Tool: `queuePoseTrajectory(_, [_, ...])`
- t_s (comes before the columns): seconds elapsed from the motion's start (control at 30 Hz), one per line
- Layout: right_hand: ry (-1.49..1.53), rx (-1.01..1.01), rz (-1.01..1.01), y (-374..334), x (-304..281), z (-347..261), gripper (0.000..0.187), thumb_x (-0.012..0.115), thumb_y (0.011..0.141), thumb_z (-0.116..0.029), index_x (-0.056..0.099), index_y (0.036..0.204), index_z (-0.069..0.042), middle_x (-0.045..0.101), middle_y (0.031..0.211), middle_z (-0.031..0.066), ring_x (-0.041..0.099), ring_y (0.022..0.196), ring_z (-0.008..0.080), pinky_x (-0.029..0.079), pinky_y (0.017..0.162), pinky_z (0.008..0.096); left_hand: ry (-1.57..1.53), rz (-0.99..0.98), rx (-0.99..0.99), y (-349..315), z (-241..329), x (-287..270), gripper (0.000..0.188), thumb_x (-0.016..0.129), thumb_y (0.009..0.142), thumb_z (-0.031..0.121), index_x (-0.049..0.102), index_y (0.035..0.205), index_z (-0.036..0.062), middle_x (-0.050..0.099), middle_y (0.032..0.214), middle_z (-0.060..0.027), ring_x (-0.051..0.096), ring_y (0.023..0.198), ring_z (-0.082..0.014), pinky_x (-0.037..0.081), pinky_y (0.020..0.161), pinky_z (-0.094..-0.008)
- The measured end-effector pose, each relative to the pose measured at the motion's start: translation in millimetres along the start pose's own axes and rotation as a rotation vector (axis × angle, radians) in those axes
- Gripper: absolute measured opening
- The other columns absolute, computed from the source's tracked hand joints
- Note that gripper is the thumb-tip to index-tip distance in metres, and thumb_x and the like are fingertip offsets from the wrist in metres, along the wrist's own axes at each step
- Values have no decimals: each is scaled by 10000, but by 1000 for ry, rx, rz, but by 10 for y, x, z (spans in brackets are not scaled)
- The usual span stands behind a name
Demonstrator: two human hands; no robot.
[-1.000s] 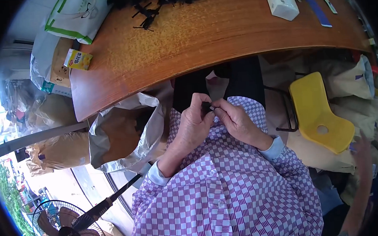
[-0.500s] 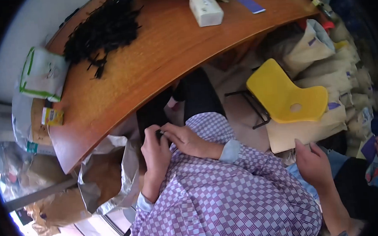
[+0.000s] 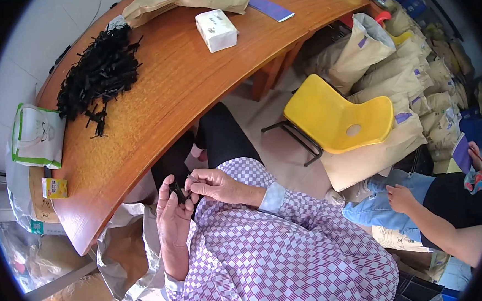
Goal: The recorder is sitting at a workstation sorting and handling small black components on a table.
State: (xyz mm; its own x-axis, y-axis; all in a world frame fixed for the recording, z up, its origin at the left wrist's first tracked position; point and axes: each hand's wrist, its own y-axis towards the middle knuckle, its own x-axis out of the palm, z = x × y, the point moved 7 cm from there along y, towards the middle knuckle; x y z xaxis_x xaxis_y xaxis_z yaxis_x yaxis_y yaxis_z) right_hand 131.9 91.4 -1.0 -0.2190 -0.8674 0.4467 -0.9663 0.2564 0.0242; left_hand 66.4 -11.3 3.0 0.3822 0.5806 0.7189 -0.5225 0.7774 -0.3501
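just above the dark trousers (image 3: 229,137), the left hand (image 3: 173,215) holds a small black piece (image 3: 178,194) between bent fingers and thumb, palm partly turned up. the right hand (image 3: 215,186) meets it from the right, thumb and forefinger drawn together at the piece; whether they grip it or only touch it, i cannot tell. ahead of the fingers and to their left, a heap of similar black pieces (image 3: 101,71) lies on the wooden desk (image 3: 192,81). straight left of them, a yellow drink carton (image 3: 54,188) stands at the desk's edge; lower left, near them, an open paper sack (image 3: 151,239) shows a grey lining. well to their right stands a yellow plastic chair (image 3: 338,117), and beyond it a co-worker's arm (image 3: 436,221) reaches inward.
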Motion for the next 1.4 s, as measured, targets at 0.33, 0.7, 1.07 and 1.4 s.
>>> queuePoseTrajectory(0.33, [124, 179, -88, -112, -105, 235, 211, 609, 891, -242, 535, 971, -61, 573, 746, -23, 475, 590, 22, 342, 488, 169, 159, -86, -119, -105, -251, 196, 351, 480, 917, 45, 471, 1266, 78, 586, 995, -72, 571, 709, -132, 485, 587, -218])
queuePoseTrajectory(0.7, [111, 227, -42, -188, -167, 255, 242, 609, 889, -263, 557, 968, -41, 556, 742, -19, 514, 609, 35, 376, 508, 168, 154, -180, -178, -47, -346, 179, 260, 460, 929, 30, 498, 1183, 68, 601, 938, -88, 597, 739, -128, 514, 580, -220])
queuePoseTrajectory(1.07, [-174, 74, -48, -232, -277, 220, 262, 590, 900, -246, 587, 962, 8, 579, 772, 2, 533, 696, 57, 438, 619, 211, 617, -96, -95, -37, -360, 148, 192, 428, 941, 36, 480, 1125, 16, 597, 852, -87, 604, 623, -119, 467, 531, -173])
queuePoseTrajectory(1.4, [-469, 15, 56, -282, -300, 146, 278, 594, 888, -255, 576, 943, 17, 603, 790, 53, 557, 700, 93, 463, 614, 249, 1042, -137, 85, -25, -355, 195, 283, 443, 868, -40, 446, 1150, -16, 629, 905, -99, 625, 739, -131, 501, 631, -213])
